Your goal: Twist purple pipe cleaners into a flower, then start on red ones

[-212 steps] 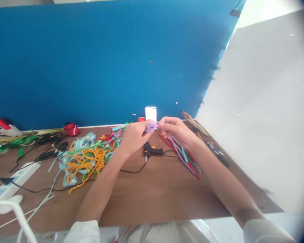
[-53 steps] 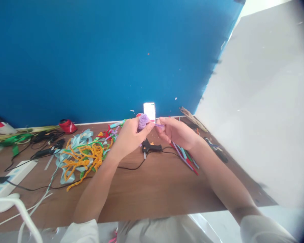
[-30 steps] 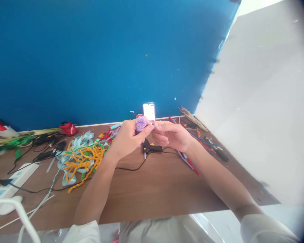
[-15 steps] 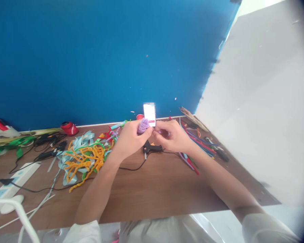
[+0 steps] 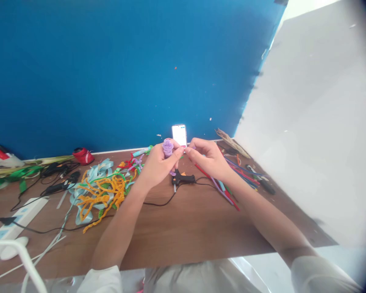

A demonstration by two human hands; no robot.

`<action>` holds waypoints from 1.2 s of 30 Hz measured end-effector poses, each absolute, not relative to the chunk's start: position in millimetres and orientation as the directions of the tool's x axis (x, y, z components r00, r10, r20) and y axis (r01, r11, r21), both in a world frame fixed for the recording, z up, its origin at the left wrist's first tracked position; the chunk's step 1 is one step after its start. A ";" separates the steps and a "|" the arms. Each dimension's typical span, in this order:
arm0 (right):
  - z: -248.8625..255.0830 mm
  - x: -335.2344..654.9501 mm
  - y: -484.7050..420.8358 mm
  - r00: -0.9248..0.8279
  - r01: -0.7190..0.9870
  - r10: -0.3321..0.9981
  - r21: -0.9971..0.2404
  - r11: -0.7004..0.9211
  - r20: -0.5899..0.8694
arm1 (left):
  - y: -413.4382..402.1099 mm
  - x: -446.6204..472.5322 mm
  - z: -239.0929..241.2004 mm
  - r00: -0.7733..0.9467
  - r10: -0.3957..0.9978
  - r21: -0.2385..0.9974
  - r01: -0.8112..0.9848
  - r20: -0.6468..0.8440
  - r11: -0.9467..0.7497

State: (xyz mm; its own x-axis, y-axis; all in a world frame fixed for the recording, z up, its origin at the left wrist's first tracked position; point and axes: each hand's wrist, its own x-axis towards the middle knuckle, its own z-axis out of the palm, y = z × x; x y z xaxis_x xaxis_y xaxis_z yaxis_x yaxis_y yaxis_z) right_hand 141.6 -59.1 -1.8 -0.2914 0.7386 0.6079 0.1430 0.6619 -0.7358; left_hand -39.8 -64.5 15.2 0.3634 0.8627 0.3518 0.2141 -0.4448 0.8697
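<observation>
A fuzzy purple pipe cleaner, coiled into a tight bundle [image 5: 168, 148], sits in my left hand [image 5: 160, 165], its fingers closed around it. My right hand [image 5: 210, 158] is pinched, thumb against fingers, close to the left fingertips; a bit of purple shows by its fingers, so it seems to grip the pipe cleaner's free part. Just below the hands lies a black glue gun [image 5: 183, 178] on the brown table. Behind them a phone [image 5: 179, 133] with a lit screen leans against the blue wall.
Left of my hands lies a tangle of orange pipe cleaners [image 5: 110, 191] and pale blue ribbon [image 5: 79, 203]. A white power strip [image 5: 16, 224] with cables is at far left. Several loose pipe cleaners [image 5: 240, 173] and a black-handled tool [image 5: 266, 186] lie on the right, near the white wall.
The purple coil has shifted slightly left and turned more upright in my left hand. My right hand has changed its pinch, its fingers now raised nearer the left fingertips.
</observation>
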 end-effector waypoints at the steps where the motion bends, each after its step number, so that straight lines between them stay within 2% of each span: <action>1: -1.6 141.2 -59.3 -0.288 0.120 0.742 -0.746 0.656 0.606 | -64.1 -39.5 15.2 0.364 0.859 0.870 0.202 0.361 -0.451; 8: -4.0 140.1 -56.4 -0.344 0.044 0.780 -0.821 0.570 0.523 | -61.7 -40.1 14.4 0.234 0.858 0.871 0.079 0.456 -0.485; 14: -21.4 136.0 -43.7 -0.554 0.224 0.790 -0.866 0.447 0.264 | -60.4 -35.7 13.7 0.104 0.875 0.874 -0.176 0.474 -0.453; 21: -33.5 129.5 -42.9 -0.573 0.223 0.755 -0.827 0.517 0.318 | -59.2 -31.6 15.2 0.093 0.914 0.875 -0.341 0.395 -0.344; 25: -27.1 133.8 -47.0 -0.565 0.144 0.769 -0.883 0.447 0.298 | -57.4 -34.9 16.9 0.057 0.928 0.877 -0.353 0.369 -0.327; 28: -20.4 134.0 -52.8 -0.616 0.046 0.729 -0.911 0.410 0.297 | -59.0 -32.2 16.5 0.058 0.937 0.886 -0.350 0.346 -0.305; 32: -14.5 134.0 -60.7 -0.645 0.082 0.716 -0.907 0.413 0.267 | -61.5 -26.4 15.2 0.090 0.945 0.889 -0.376 0.316 -0.261; 36: -11.3 134.2 -65.7 -0.668 0.079 0.712 -0.931 0.356 0.216 | -59.3 -26.5 14.7 -0.017 0.943 0.869 -0.383 0.333 -0.313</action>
